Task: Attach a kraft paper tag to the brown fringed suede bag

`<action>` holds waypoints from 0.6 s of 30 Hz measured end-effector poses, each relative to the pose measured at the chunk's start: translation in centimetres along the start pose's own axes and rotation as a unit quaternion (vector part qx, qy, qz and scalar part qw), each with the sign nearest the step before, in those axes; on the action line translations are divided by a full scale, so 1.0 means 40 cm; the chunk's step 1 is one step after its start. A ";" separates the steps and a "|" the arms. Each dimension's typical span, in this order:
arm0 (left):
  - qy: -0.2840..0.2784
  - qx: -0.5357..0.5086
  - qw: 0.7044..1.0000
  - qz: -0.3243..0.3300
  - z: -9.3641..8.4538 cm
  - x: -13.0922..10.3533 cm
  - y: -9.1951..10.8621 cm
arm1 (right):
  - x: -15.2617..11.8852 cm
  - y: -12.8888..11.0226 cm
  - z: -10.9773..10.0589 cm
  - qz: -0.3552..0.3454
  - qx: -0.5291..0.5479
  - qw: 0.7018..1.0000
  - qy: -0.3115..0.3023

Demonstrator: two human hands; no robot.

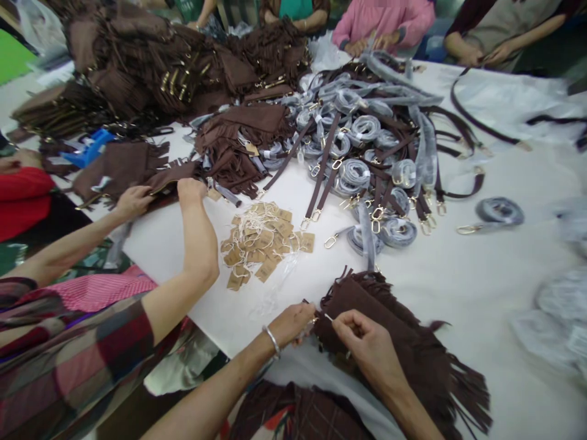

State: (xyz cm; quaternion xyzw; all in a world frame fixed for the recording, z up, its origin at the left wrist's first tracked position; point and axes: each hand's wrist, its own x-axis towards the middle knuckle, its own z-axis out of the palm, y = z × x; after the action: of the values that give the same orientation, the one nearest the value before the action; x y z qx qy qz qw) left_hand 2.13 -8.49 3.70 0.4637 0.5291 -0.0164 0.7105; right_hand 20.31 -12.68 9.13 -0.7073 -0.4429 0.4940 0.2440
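Pinching fringed bag [403, 342] corner, 2 hands, fringe trailing right

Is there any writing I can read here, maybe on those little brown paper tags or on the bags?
None can be read.
Paper tags: any print is too small and blurred.
Brown fringed bag at the hands: no label shows.
Wrapped straps: no writing visible.

At the desk's [481, 287] near edge, the left hand [293, 324] and right hand [367, 345] pinch a thin white string at a fringed brown bag [413, 342]. Paper tags [261, 241] lie mid-desk, straps [367, 153] beyond. A co-worker's hands [160, 194] press another bag [123, 165] at the left edge.
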 end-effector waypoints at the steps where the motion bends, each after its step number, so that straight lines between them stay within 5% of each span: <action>1: 0.016 0.012 1.000 -0.017 0.004 0.003 -0.006 | 0.001 0.001 0.001 0.000 -0.001 1.000 -0.002; 5: 0.029 0.041 0.997 -0.052 0.014 0.008 -0.019 | 0.001 0.000 0.001 0.007 -0.007 1.000 -0.024; 12: -0.046 -0.095 0.994 -0.035 0.008 -0.013 -0.025 | -0.018 -0.011 0.003 -0.013 -0.061 0.996 -0.064; 18: -0.048 -0.111 0.992 -0.036 0.007 -0.019 -0.029 | -0.032 -0.017 0.015 -0.024 -0.156 0.984 -0.086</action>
State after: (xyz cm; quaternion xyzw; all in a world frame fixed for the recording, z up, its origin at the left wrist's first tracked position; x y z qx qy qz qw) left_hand 1.42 -9.69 3.55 0.3613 0.5089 -0.0053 0.7813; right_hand 19.35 -13.52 10.07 -0.6805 -0.5509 0.4720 0.1029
